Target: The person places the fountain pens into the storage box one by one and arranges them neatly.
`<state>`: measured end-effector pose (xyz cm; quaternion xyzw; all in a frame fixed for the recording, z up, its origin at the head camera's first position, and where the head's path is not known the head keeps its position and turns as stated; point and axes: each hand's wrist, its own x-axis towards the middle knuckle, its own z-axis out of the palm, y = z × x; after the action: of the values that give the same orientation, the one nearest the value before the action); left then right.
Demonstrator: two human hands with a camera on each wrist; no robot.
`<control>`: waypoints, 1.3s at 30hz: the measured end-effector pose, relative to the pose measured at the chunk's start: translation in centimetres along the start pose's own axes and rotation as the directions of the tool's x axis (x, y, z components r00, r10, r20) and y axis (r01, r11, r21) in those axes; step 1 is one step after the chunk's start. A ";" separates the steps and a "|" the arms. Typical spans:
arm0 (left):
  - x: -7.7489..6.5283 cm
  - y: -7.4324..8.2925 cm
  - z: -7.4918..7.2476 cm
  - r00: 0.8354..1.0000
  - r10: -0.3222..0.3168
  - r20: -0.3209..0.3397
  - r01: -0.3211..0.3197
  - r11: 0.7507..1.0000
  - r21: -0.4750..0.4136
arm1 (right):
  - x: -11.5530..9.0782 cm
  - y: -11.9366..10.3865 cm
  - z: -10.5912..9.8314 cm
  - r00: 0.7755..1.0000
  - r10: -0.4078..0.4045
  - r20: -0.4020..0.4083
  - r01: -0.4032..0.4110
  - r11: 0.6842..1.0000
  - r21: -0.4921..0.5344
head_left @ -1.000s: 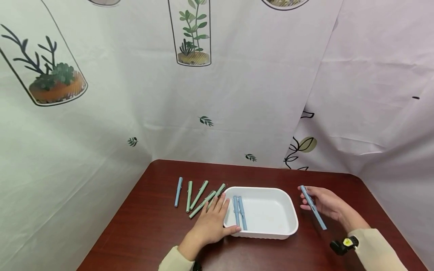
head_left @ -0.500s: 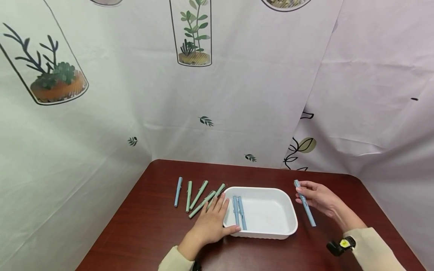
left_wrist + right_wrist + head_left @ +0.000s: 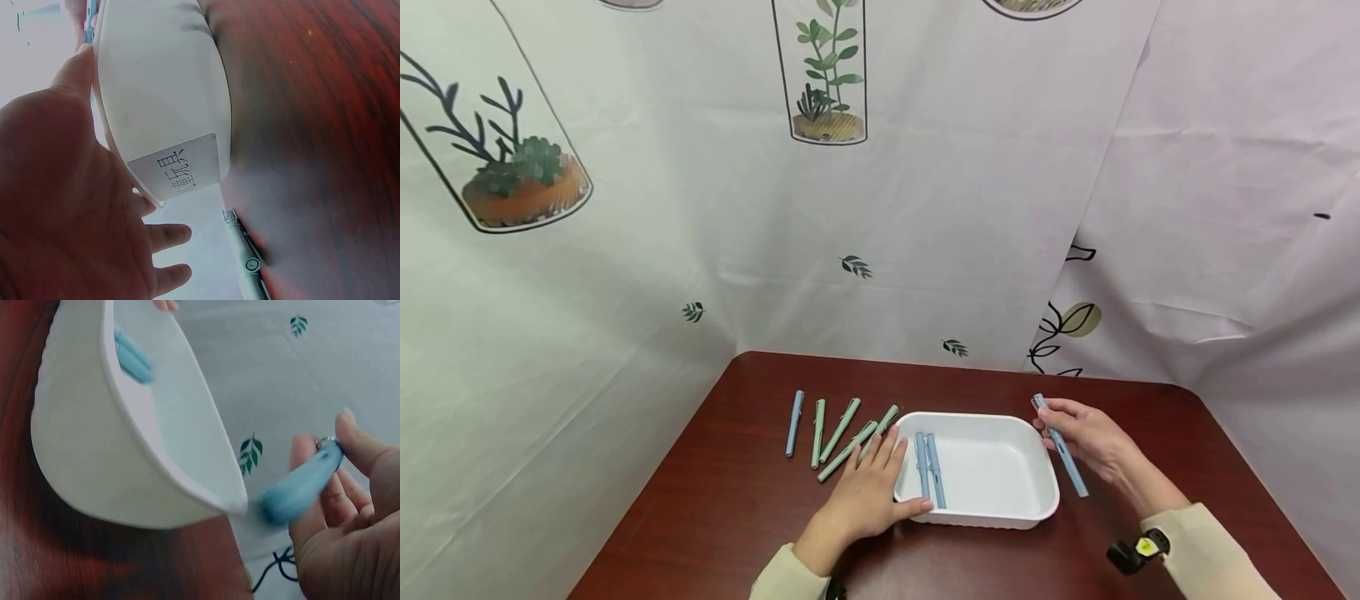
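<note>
Between thumb and fingers my right hand holds a light blue pen, tilted, just beyond the right rim of a white tray. The right wrist view shows that same pen partly blurred, near the tray's corner. Spread out with straight fingers, my left hand rests on the tray's left side, its thumb at the near rim. Two blue pens lie side by side inside the tray at its left. In the left wrist view, the palm is beside the tray wall, which bears a printed label.
Several pale green pens lie on the dark red table left of the tray, some partly under the left fingers. One blue pen lies leftmost. A patterned white cloth hangs behind the table.
My right hand has moved left with the blue pen, from well right of the tray to close by its right rim. The left hand and the tray have stayed in place.
</note>
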<state>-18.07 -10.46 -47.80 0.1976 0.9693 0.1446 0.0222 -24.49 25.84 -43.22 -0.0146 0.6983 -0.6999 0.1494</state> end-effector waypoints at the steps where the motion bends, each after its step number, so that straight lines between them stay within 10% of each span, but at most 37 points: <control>1: 0.0 0.0 0.0 1.000 -0.001 0.001 0.001 1.000 0.000 | 0.0 0.0 0.2 1.000 0.004 0.005 -0.004 1.000 0.008; 39: -0.1 0.1 -0.1 1.000 0.004 -0.002 -0.004 1.000 -0.008 | 0.0 0.5 4.0 0.975 -0.025 0.221 0.034 0.999 -0.037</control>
<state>-17.97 -10.49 -47.68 0.1993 0.9683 0.1488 0.0219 -23.51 21.96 -43.62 -0.1054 0.6910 -0.6820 0.2152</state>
